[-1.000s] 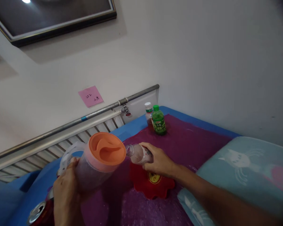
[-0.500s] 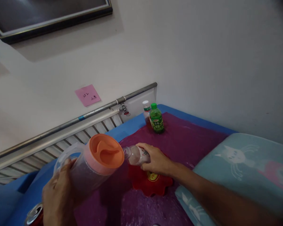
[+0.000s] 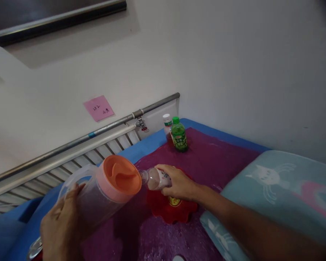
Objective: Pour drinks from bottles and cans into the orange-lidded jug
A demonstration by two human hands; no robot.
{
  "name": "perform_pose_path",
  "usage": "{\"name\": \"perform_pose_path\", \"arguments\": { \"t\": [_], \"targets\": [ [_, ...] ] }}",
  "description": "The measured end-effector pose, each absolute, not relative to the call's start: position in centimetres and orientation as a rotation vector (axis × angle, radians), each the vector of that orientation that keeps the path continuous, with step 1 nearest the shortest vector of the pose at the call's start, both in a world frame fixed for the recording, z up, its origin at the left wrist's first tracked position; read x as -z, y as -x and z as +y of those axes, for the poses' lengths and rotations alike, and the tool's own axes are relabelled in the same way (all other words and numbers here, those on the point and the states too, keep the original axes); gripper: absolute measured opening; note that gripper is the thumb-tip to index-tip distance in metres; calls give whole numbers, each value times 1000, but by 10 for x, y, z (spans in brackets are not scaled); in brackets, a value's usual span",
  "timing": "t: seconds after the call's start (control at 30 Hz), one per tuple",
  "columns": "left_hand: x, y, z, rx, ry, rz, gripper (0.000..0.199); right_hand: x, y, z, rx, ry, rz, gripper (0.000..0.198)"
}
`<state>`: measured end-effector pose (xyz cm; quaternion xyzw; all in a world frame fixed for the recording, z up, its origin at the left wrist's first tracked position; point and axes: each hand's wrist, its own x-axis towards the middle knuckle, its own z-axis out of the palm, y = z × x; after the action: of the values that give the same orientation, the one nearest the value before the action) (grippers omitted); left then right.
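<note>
My left hand (image 3: pixel 62 221) is wrapped round the handle side of a clear plastic pitcher (image 3: pixel 97 203) with an orange lid (image 3: pixel 121 175). The pitcher is tilted to the right. In my right hand (image 3: pixel 179 183) is a small clear plastic bottle (image 3: pixel 154 178) with a printed label, lying nearly level. The bottle's uncapped neck is at the pitcher's lid edge; whether they touch I cannot tell. Beneath the bottle and right hand, a red scalloped dish (image 3: pixel 176 214) with a yellow centre rests on the purple cover (image 3: pixel 201 163).
Behind stand a green-capped bottle (image 3: pixel 179 136) and a white-capped bottle (image 3: pixel 167 127). A can (image 3: pixel 35 249) shows at lower left, a white round cap-like thing (image 3: pixel 178 258) at the bottom edge. A teal cat-print cushion (image 3: pixel 260 181) lies right. A radiator (image 3: pixel 97 156) and pipe run along the wall.
The view has shifted slightly, so the scene sits a little further left. Both hands keep hold of the pitcher and bottle, in nearly the same pose. The white cap-like thing shows more.
</note>
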<state>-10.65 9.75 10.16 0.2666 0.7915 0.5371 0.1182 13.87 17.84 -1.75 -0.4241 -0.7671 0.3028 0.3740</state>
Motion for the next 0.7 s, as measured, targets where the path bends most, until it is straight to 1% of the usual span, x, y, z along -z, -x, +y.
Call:
{"name": "perform_pose_path", "arguments": {
  "t": [0.07,0.13,0.4,0.53,0.7],
  "targets": [
    [-102,106,96,-1450,-696,2444,36,18,-139,179,-771,1086,-1972,72],
    [-103,106,96,-1436,-693,2451,39,18,-138,179,-764,1092,-1984,71],
    [-99,110,96,-1429,-815,2492,35,18,-138,179,-789,1118,-1994,73],
    [-94,117,96,-1470,-827,2474,38,18,-138,179,-804,1113,-2003,74],
    [-95,118,96,-1401,-891,2518,37,17,-139,179,-817,1120,-2006,73]
  ]
}}
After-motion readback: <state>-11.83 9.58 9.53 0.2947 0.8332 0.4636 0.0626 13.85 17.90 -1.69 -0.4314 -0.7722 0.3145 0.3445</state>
